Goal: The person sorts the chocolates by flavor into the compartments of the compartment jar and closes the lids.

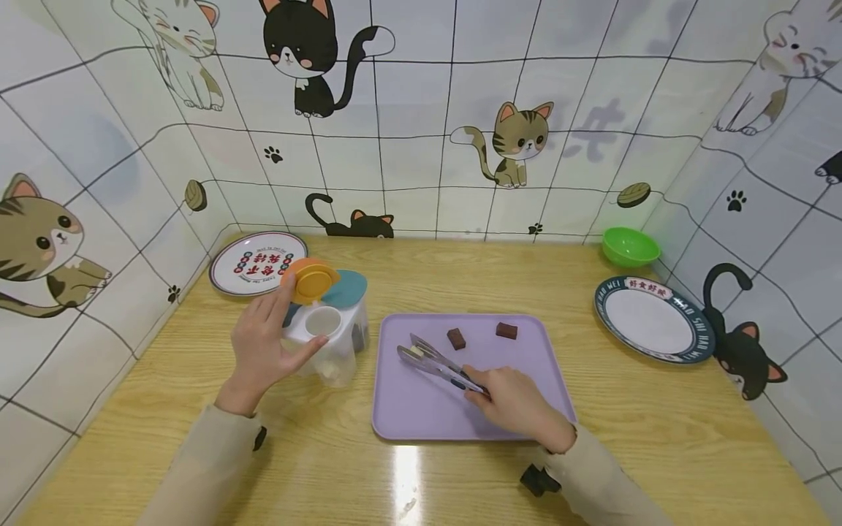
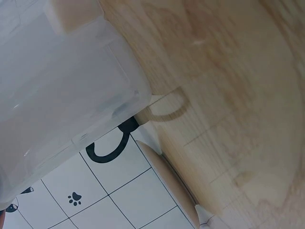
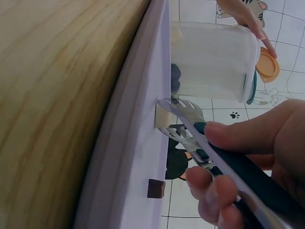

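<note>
Light wood-grain worktop (image 1: 658, 431), glossy, boxed in on three sides by white tiled walls (image 1: 421, 146) printed with cartoon cats and paw marks. A lilac tray (image 1: 421, 409) lies at centre; two small brown cubes (image 1: 456, 338) sit on its far part, well apart from each other. Far left, a white plate with red characters (image 1: 246, 267); right side, a dark-rimmed plate (image 1: 651, 318) and beyond it a green bowl (image 1: 630, 247). Left hand (image 1: 263, 349) wraps a clear plastic container (image 1: 332, 343) just left of the tray, thumb along its front, fingers curled round the far side by the raised orange lid flap (image 1: 312, 281); grip closed on it. Right hand (image 1: 516, 405) rests over the tray, grip pinching metal tongs (image 1: 430, 358) by the dark handle, tips slightly parted, nothing between them, pointing toward the nearer cube.
</note>
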{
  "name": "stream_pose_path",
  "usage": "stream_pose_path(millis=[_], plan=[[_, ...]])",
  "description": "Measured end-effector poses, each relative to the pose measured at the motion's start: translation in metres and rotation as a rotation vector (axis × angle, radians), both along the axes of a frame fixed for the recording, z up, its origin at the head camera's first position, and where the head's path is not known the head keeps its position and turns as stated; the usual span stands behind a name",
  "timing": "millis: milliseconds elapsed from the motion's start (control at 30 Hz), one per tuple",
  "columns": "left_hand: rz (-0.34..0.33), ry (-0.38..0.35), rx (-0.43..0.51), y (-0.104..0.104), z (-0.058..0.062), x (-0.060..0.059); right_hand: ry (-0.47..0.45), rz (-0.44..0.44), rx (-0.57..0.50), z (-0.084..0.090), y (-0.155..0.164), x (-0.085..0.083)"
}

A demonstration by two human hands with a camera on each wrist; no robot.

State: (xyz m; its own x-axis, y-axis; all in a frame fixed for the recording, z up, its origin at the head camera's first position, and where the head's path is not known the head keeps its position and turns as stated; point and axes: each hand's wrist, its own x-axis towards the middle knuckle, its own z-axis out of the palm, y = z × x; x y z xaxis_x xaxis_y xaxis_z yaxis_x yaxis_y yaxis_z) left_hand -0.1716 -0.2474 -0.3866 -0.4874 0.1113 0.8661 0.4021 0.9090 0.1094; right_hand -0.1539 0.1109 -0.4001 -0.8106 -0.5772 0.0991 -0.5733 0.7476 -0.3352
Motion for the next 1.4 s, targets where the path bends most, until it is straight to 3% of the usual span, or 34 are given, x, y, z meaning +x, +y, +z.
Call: stream_pose_path(millis=[233, 333, 700, 967, 1167, 1400], plan=[[0.002, -0.008, 0.006, 0.001, -0.001, 0.001, 0.088, 0.038, 0.023, -0.002, 0.004, 0.002], [0.002, -0.013, 0.01, 0.001, -0.001, 0.001, 0.101, 0.033, -0.026, 0.001, 0.006, 0.003], [-0.006, -0.014, 0.011, 0.001, -0.002, -0.001, 0.292, 0.043, -0.222, 0.022, 0.007, 0.0], [-0.003, -0.019, 0.017, 0.0, -0.001, 0.0, 0.287, 0.165, -0.316, 0.053, -0.027, -0.004], [-0.018, -0.004, 0.003, 0.0, 0.001, -0.002, 0.321, 0.256, -0.322, 0.064, -0.06, -0.002], [-0.014, -0.005, 0.005, -0.002, 0.001, 0.001, 0.254, 0.216, -0.296, 0.064, -0.072, 0.002]])
